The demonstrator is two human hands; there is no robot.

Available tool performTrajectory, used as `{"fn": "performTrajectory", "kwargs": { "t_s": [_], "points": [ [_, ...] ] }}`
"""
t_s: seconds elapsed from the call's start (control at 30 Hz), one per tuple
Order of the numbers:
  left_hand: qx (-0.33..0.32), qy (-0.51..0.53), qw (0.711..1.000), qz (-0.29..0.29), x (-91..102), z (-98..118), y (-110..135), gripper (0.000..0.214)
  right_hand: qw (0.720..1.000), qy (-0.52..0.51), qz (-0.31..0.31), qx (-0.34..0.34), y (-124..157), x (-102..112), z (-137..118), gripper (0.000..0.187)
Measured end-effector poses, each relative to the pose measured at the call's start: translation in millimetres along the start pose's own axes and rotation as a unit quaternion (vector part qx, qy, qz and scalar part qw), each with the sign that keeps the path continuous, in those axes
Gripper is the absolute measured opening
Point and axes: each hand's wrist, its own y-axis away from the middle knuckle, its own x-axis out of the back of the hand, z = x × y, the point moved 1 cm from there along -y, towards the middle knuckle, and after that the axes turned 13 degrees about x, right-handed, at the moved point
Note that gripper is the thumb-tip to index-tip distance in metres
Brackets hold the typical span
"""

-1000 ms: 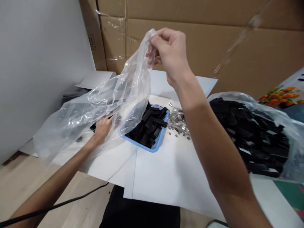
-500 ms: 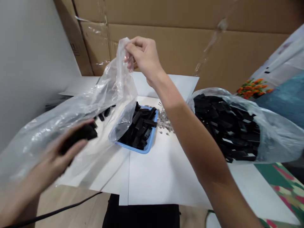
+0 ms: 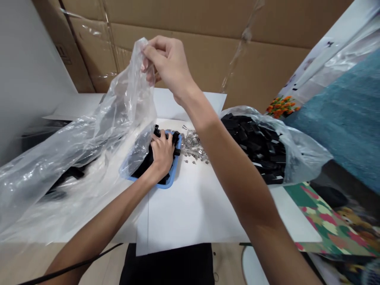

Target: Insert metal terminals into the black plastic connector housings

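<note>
My right hand (image 3: 168, 63) is raised, pinching the rim of a clear plastic bag (image 3: 130, 91) and holding it up. The bag slopes down to the left, and a fold of it hangs over the left side of a blue plastic basket (image 3: 170, 184). In the basket, my left hand (image 3: 162, 152) curls its fingers over black oblong plastic pieces (image 3: 145, 166); the fingertips are partly hidden among them. Through the film at the left, more black pieces (image 3: 73, 173) show inside the bag.
Small silvery metal parts (image 3: 192, 142) lie on the white tabletop right of the basket. A second clear bag (image 3: 303, 158) full of black pieces stands at the right. Cardboard (image 3: 184, 35) walls the back. Orange flowers (image 3: 282, 106) are at the right, and a black cable (image 3: 86, 261) crosses the lower left.
My left hand has moved from the bag at the left, where it held black pieces, into the blue basket. My right hand still holds the bag up. The camera view has shifted right.
</note>
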Motion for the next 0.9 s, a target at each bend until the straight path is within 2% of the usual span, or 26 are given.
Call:
{"fn": "performTrajectory", "kwargs": {
  "t_s": [0.1, 0.2, 0.43, 0.53, 0.6, 0.7, 0.77, 0.8, 0.83, 0.9],
  "points": [
    [0.003, -0.006, 1.000, 0.005, -8.2, -5.0, 8.4, 0.056, 1.000, 0.000, 0.007, 0.005, 4.5, 2.7, -3.7, 0.036],
    [0.007, -0.020, 1.000, 0.012, -8.7, -8.4, 12.6, 0.059, 1.000, -0.004, 0.016, 0.014, 7.2, 3.0, -3.7, 0.041],
    [-0.007, -0.037, 0.999, 0.016, 7.9, -6.2, 13.2, 0.059, 1.000, -0.017, -0.001, -0.006, 1.5, 3.8, 7.3, 0.033],
    [-0.034, -0.027, 0.999, 0.019, 20.1, -12.0, 22.1, 0.063, 1.000, -0.021, 0.002, 0.007, 2.7, 4.6, 6.1, 0.037],
    [-0.073, 0.016, 0.997, 0.028, 33.1, -28.6, 33.5, 0.059, 1.000, -0.026, 0.003, 0.017, 4.6, 6.5, 5.7, 0.038],
    [-0.106, 0.169, 0.980, 0.019, 60.2, -76.2, 52.3, 0.039, 0.999, -0.038, -0.003, 0.020, 4.7, 10.4, 11.8, 0.034],
    [-0.066, 0.269, 0.960, 0.027, 77.4, -113.2, 57.8, 0.042, 0.998, -0.053, -0.012, 0.017, 1.9, 9.6, 20.0, 0.031],
    [-0.037, 0.285, 0.957, 0.036, 83.0, -128.8, 56.9, 0.046, 0.997, -0.066, -0.020, 0.018, -0.2, 6.7, 24.2, 0.033],
    [-0.019, 0.280, 0.959, 0.034, 85.7, -140.4, 53.8, 0.047, 0.996, -0.082, -0.033, 0.022, -2.5, 2.0, 27.9, 0.039],
    [0.018, 0.249, 0.965, 0.073, 82.8, -151.6, 42.1, 0.056, 0.988, -0.128, -0.077, 0.047, -6.8, -12.3, 32.3, 0.059]
  ]
}}
